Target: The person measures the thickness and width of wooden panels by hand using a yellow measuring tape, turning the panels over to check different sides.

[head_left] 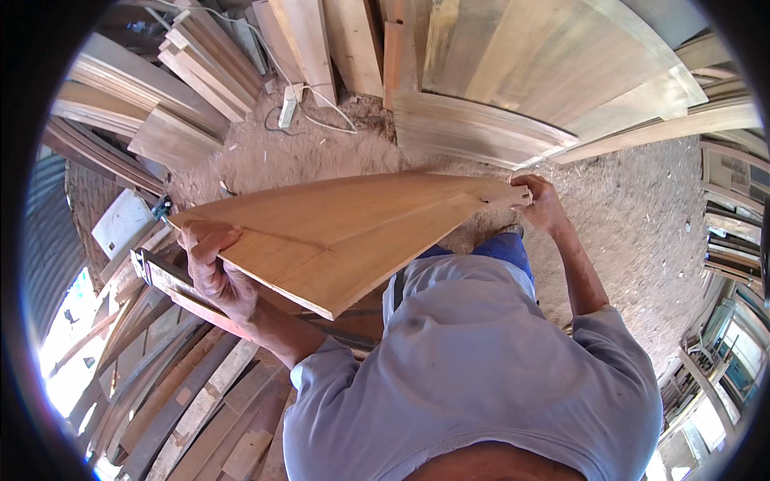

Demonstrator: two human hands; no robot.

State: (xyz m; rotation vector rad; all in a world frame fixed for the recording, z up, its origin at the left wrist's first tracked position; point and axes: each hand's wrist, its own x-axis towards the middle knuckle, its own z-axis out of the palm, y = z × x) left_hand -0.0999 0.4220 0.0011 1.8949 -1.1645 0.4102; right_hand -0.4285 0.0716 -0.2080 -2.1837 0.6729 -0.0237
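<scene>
A wide, light-brown wooden panel (353, 232) spans the space in front of me, held up at both ends and tilted. My left hand (212, 248) grips its left edge, with fingers on the upper face and the rest of the hand below the edge. At the narrow-looking right end, my right hand (539, 204) is closed on a corner where small notches or tenons show. The panel hides part of my legs and the ground beneath it. A thin line, like a joint, crosses its face near the left end.
Large wooden panels (513, 60) lean at the far side. Stacked boards (200, 72) stand at the far left, near a white power strip (289, 106) with a loose cable on the dirt floor (634, 216). Many planks (184, 409) lie at lower left; shelves of timber (734, 232) line the right.
</scene>
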